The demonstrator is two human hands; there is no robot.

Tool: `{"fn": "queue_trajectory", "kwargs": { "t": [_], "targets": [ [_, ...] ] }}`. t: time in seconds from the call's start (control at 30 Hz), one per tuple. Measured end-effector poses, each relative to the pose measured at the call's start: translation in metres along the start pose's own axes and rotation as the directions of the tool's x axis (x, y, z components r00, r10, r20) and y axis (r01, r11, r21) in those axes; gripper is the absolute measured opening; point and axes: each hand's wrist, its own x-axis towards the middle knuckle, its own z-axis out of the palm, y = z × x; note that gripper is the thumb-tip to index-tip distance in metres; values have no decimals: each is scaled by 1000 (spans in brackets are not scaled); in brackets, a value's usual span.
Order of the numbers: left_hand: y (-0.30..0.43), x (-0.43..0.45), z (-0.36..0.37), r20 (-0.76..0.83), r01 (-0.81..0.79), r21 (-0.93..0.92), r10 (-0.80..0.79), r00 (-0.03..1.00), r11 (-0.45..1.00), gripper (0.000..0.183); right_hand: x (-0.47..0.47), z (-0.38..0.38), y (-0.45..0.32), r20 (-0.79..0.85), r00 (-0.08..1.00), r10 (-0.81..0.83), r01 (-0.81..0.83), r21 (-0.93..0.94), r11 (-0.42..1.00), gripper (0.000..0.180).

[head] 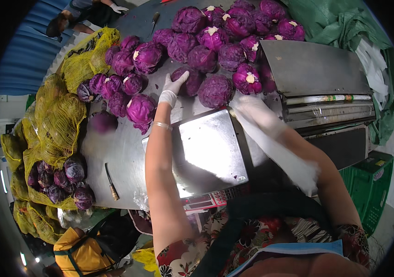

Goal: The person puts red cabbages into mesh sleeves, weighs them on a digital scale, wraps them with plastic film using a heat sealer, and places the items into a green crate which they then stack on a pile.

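Observation:
My left hand (175,86), in a white glove, grips the left side of a dark red cabbage (191,82) on the steel table. My gloved right hand (259,112), blurred, holds a limp white plastic bag or sheet (280,155) that trails back beside my right forearm. Another red cabbage (216,91) rests between my hands, apart from both. Below them, close to my body, lies the shiny plate of a weighing scale (207,142) with a red keypad (221,197); bits of leaf dot the plate.
Many red cabbages (212,36) cover the table's far side. A wrapping machine (321,69) stands right, a green crate (373,190) below it. Yellow mesh sacks (58,117) line the left. Knives (111,181) lie on the steel table (127,152). Co-workers (82,252) are at left, one wearing white gloves.

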Motion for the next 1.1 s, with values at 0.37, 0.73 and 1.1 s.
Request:
{"fn": "queue_trajectory", "kwargs": {
  "t": [0.37,0.73,1.1],
  "targets": [
    [37,-34,-6,282,182,-525,-32,959,832,75,97,-26,25,106,943,-316,247,-859,449,14],
    [12,-263,-52,24,-64,-788,136,990,612,65,-34,23,2,317,946,-74,127,-152,980,77],
    [9,-396,-57,-420,-376,-854,-49,906,361,88,-76,9,20,530,802,-276,456,-243,856,49]
  ]
}}
